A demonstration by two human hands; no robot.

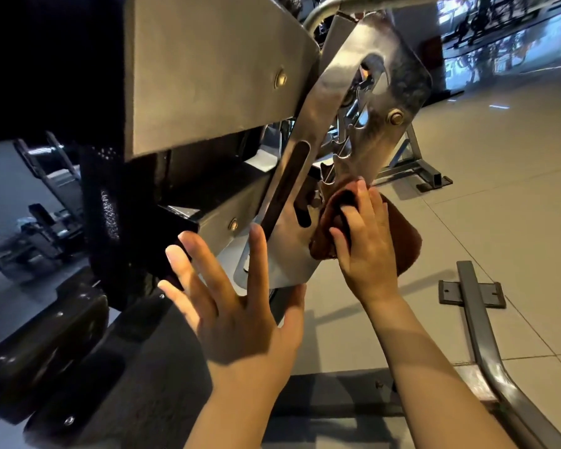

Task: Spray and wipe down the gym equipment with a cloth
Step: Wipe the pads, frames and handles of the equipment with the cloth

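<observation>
The right hand presses a bunched brown cloth against the lower right edge of the slotted steel plate, grip curled on the cloth. The left hand is spread, grip apart, thumb under the plate's bottom corner. Right of the plate lies tiled floor with a grey floor bar.

Two bare forearms entering from bottom centre and lower right of frame. No sleeves, no gloves, no watch, no rings or bands visible. Left hand at lower centre, right hand at centre right. Short, unpainted fingernails on both hands. Wrists uncovered. Forearms cut off by bottom edge, so nothing worn above them seen. No marks or tattoos showing.
</observation>
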